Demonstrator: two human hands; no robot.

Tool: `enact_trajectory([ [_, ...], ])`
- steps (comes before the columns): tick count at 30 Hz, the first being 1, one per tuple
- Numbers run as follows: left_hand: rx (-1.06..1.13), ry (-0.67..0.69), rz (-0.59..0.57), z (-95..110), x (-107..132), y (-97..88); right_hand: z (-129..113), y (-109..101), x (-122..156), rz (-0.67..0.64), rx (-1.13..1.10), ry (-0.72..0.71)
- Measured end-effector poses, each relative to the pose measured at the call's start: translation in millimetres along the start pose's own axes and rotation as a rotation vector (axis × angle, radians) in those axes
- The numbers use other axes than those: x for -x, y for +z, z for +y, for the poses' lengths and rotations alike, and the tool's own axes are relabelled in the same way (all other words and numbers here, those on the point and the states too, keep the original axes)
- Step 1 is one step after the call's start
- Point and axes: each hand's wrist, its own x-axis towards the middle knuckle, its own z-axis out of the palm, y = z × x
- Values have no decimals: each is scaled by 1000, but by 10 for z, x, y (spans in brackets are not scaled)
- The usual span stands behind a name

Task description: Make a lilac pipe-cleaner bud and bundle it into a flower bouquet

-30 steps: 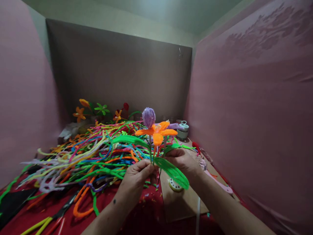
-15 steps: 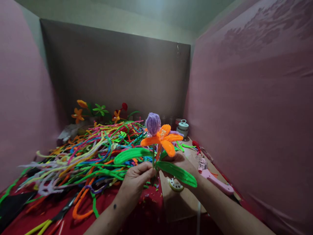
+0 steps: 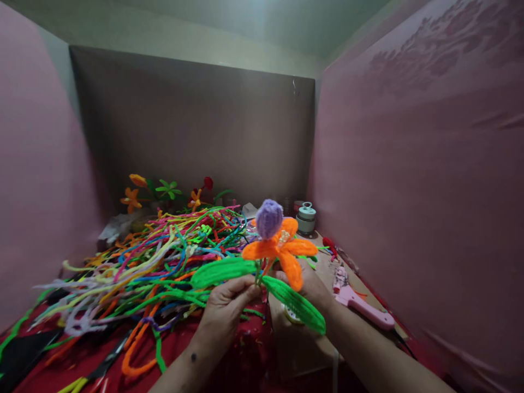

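Observation:
My left hand pinches the green stems of a small pipe-cleaner bouquet between thumb and fingers. The bouquet has a closed purple bud at the top and an orange flower with pale beads at its centre. One long green leaf points left; another green leaf slants down to the right, across my right wrist. Behind the orange petals, my right hand is curled close to the stems. Petals and leaf cover most of its fingers, and what they grip is hidden.
A big heap of colourful pipe cleaners spreads over the red cloth at left. Yellow-handled scissors lie in front. A pink glue gun rests at right on a brown board. Finished flowers and a pale green jar stand behind.
The bouquet has shifted a little right and down, and its orange flower tips more toward me. My left hand keeps its pinch on the stems; my right hand stays behind the flower.

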Motion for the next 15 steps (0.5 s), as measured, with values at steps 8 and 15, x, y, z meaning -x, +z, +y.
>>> enact_trajectory([
  [8, -57, -83, 22, -54, -10, -14, -24, 10, 3, -39, 214, -13],
  [15, -6, -85, 51, 7, 30, 52, 38, -68, 13, -25, 152, -64],
])
